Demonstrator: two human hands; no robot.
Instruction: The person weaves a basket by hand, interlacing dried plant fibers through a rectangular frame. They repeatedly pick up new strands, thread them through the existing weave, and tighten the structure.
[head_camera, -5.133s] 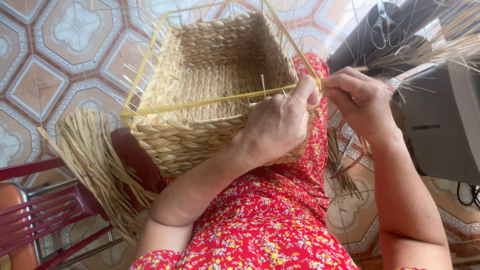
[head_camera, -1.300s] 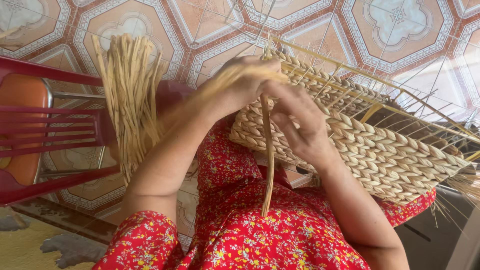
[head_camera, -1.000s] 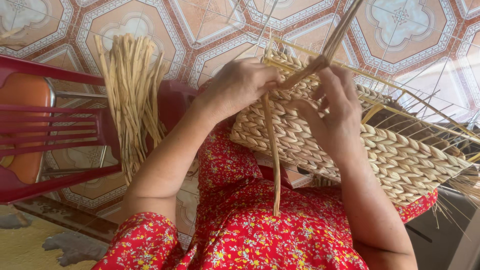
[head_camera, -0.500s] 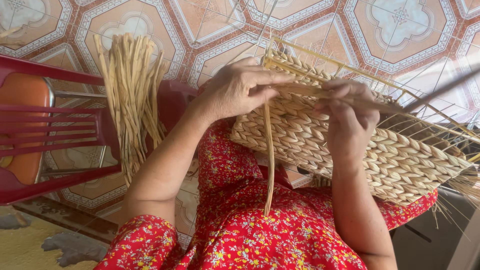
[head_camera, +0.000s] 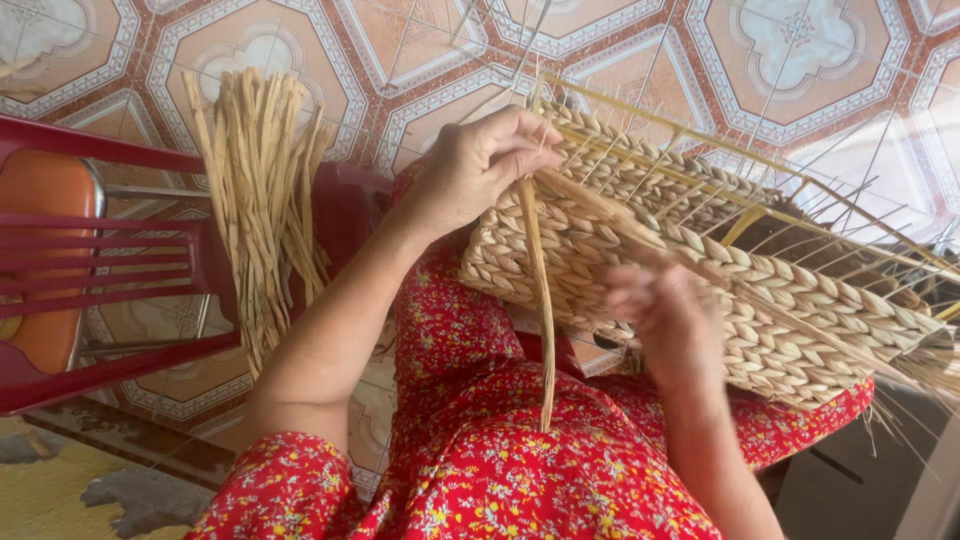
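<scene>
**Now: both hands at the rim of a half-woven basket**

Presently my left hand (head_camera: 478, 170) rests on the near upper edge of the woven basket (head_camera: 760, 300), fingers curled shut, pinching the top end of a loose flat strand (head_camera: 540, 300) against the weave. That strand hangs straight down from my grip, across the basket's side wall, and its free end lies on my red flowered dress (head_camera: 520, 470). My right hand (head_camera: 672, 325) is below and to the right, against the basket's side; it is blurred, so whether it grips anything I cannot tell, though a pale strip runs slantwise from the left hand's fingers toward it.

The basket lies tilted on my lap, its base turned toward my knees and its open mouth facing away. Braided rows cover its side; bare upright stakes (head_camera: 640, 150) and a thin yellow frame (head_camera: 740, 160) stand out beyond the finished rows at the rim, and frayed ends bristle at its right end.

A bundle of dried straw strands (head_camera: 262, 200) lies draped over the edge of a red plastic chair (head_camera: 110, 250) on my left, well apart from the basket. Beneath everything is a tiled floor (head_camera: 300, 40) with an octagonal pattern in orange, red and white.
</scene>
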